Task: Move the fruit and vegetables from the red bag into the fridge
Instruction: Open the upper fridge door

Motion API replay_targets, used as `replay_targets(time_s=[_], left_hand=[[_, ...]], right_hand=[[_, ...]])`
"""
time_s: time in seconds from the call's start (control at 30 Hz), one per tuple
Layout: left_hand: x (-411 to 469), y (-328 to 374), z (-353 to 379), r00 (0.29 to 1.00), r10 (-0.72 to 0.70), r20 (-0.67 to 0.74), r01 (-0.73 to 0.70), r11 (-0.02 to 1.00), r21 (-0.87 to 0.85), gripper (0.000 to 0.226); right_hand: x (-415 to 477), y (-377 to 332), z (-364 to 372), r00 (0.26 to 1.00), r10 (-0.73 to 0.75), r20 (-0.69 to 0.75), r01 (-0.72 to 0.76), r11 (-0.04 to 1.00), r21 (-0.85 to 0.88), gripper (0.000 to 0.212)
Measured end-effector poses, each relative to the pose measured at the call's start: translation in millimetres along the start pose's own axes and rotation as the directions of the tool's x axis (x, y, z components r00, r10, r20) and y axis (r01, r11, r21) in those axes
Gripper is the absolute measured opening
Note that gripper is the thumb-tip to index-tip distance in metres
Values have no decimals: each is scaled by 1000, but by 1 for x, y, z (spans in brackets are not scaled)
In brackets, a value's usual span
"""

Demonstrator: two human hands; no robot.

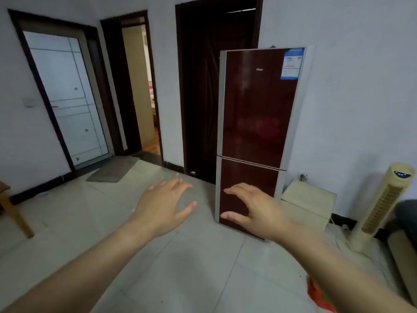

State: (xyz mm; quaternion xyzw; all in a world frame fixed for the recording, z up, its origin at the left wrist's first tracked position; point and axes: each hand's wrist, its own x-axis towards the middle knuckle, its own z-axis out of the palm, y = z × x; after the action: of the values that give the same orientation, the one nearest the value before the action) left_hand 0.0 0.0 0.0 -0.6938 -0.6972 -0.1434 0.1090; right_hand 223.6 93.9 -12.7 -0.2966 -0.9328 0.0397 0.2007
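While outstretched, left grip [162, 206] beside right [257, 211].

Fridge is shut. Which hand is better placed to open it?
Likely the right hand: open, empty, lined up with the fridge; the left hand, also open, is off to its side.

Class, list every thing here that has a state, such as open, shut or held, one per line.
fridge upper door: shut
fridge lower door: shut
left hand: open, holding nothing
right hand: open, holding nothing
red bag: on the floor, partly hidden by the right arm
white door: shut
tower fan: upright
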Motion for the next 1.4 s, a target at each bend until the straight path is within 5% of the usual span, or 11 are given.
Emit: replay_targets(time_s=[0.53,1.0,1.4], left_hand=[[216,-142,100,994,-72,78,82,986,-145,36],[520,-162,213,999,35,41,-24,970,-240,39],[708,-249,282,999,51,-7,-50,938,-344,33]], right_hand=[[223,143,81,991,134,11,-134,979,155,54],[426,372,105,993,118,17,-119,992,49,53],[576,474,136,977,215,-11,-215,976,-34,67]])
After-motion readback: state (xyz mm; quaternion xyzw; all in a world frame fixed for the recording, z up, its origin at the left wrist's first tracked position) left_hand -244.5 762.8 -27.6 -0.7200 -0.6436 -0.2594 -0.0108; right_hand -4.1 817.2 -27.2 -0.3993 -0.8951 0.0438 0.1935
